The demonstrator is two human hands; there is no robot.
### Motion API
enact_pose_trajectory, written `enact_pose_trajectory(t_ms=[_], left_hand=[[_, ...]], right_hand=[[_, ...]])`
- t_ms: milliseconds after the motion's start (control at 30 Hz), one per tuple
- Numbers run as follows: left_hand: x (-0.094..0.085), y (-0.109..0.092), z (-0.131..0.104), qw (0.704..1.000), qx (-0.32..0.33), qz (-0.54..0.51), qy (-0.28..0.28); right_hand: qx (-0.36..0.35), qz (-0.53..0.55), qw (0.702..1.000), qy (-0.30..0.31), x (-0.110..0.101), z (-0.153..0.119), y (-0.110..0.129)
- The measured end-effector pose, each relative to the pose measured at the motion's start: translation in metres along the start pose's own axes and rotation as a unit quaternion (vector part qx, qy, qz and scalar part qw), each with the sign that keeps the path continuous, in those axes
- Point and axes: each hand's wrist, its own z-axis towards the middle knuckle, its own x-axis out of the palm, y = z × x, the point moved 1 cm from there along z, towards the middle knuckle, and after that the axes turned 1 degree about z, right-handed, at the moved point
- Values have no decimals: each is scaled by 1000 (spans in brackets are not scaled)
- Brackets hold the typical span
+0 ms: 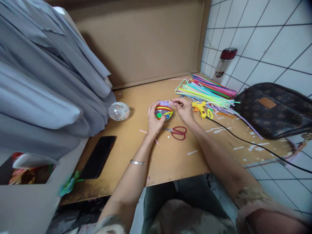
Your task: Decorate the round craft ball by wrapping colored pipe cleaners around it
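My left hand wraps round a clear ball decorated with purple, red and yellow strips and green and blue pieces. At the ball's upper right, my right hand pinches the end of a purple strip between thumb and fingers. Just right of that hand lies a yellow glue gun with a black cable. Red-handled scissors rest on the wooden table below the ball. Short pink strips lie near my left wrist.
Another clear ball sits at the left by a grey cloth. A black phone lies near the left edge. Colourful pipe cleaners, a bottle and a brown bag are at the right. A board stands behind.
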Motion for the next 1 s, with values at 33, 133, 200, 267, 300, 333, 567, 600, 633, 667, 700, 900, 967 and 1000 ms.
enact_pose_trajectory(t_ms=[33, 133, 200, 267, 300, 333, 567, 600, 633, 667, 700, 900, 967, 1000], left_hand=[[-1, 0, 0, 1000, -5, -3, 0], [-2, 1, -1, 1000, -15, -10, -3], [-3, 1, -2, 1000, -10, -14, -3], [-2, 1, -2, 1000, -2, -13, -3], [-2, 1, -2, 1000, 1, -13, -5], [-2, 2, -2, 1000, 2, -14, -7], [2, 13, -2, 997, -43, -35, -51], [2, 14, -2, 996, -50, -38, -58], [3, 15, -1, 996, -56, -42, -63], [3, 15, -1, 995, -62, -44, -68], [2, 16, -1, 994, -69, -47, -71], [-5, 36, 5, 981, -137, -75, -112], [-8, 47, 7, 975, -147, -98, -132], [-9, 51, 8, 973, -147, -107, -141]], right_hand=[[-5, -4, 1000, 3, 0, -1, 1], [-26, -17, 999, 10, 2, -3, 4], [-44, -25, 998, 23, 3, -5, 7], [-60, -35, 997, 38, 5, -7, 10], [-65, -41, 996, 44, 5, -7, 10], [-66, -46, 996, 47, 6, -7, 10], [19, 15, 999, 35, 8, -3, -7], [35, 31, 998, 37, 8, -2, -9], [46, 43, 997, 39, 8, -1, -11], [53, 53, 996, 40, 8, 0, -11], [55, 61, 996, 40, 8, 1, -12], [65, 101, 992, 48, 11, -1, -14], [67, 96, 992, 46, 14, -2, -16], [65, 88, 993, 46, 15, -3, -16]])
